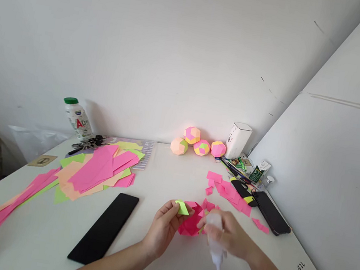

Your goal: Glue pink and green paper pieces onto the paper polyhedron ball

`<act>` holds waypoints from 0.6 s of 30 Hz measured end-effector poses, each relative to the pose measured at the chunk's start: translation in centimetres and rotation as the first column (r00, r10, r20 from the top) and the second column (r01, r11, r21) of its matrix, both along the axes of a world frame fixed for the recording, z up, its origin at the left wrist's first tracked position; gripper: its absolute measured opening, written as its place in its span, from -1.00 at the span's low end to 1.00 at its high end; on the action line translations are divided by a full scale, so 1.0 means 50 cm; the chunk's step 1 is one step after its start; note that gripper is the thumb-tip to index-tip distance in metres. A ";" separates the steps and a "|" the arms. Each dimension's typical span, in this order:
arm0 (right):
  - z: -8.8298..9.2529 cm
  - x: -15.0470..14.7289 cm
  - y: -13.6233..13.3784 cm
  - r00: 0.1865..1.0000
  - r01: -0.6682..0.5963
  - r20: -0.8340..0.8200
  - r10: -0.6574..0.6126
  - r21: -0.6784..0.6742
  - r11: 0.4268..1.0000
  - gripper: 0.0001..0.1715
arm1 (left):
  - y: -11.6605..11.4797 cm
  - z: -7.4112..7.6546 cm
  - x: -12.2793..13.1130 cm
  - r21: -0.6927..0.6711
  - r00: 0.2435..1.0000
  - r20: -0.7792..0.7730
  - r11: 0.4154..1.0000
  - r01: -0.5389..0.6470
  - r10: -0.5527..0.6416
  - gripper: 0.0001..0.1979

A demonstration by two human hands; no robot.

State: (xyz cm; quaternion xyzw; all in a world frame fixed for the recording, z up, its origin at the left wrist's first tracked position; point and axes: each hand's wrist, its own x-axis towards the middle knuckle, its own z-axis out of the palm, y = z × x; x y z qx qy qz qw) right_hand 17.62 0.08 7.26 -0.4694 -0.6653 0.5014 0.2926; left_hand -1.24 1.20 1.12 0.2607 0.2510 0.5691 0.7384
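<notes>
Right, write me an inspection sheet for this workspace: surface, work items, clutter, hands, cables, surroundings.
Surface: white table, dark scribble near the right edge.
Work items: green piece, pink model, squeeze bottle, pink slips.
Clutter: paper pile, black slab, keys at left; four paper balls and white box at the back.
Hands: left hand holds the green piece; right hand, blurred, grips the squeeze bottle, nozzle down.
Cables: nothing seen that is clearly a cable.
Surroundings: pale back wall; right wall close to the table.
</notes>
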 end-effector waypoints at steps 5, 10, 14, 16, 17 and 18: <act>0.037 -0.008 0.065 0.891 0.345 -0.367 -0.269 0.162 0.924 -0.55 | -0.007 -0.003 -0.001 0.027 0.998 -0.054 0.999 0.036 -0.034 -0.76; 0.017 -0.029 0.089 0.844 0.428 -0.430 -0.320 0.180 0.886 -0.63 | -0.010 0.004 -0.001 -0.008 0.998 -0.060 0.999 0.032 -0.032 -0.75; 0.003 -0.030 0.078 0.904 0.283 -0.387 -0.182 0.222 0.933 -0.66 | -0.009 0.006 -0.003 -0.022 0.998 -0.051 0.999 0.033 -0.034 -0.77; -0.001 -0.030 0.075 0.918 0.242 -0.368 -0.150 0.218 0.945 -0.67 | -0.010 0.005 -0.004 -0.020 0.998 -0.053 0.999 0.034 -0.035 -0.78; -0.003 -0.030 0.075 0.921 0.232 -0.362 -0.147 0.206 0.951 -0.67 | -0.010 0.005 -0.004 -0.020 0.998 -0.055 0.999 0.033 -0.034 -0.78; -0.005 -0.030 0.076 0.922 0.227 -0.359 -0.147 0.192 0.955 -0.66 | -0.010 0.005 -0.005 -0.019 0.998 -0.059 0.999 0.033 -0.034 -0.78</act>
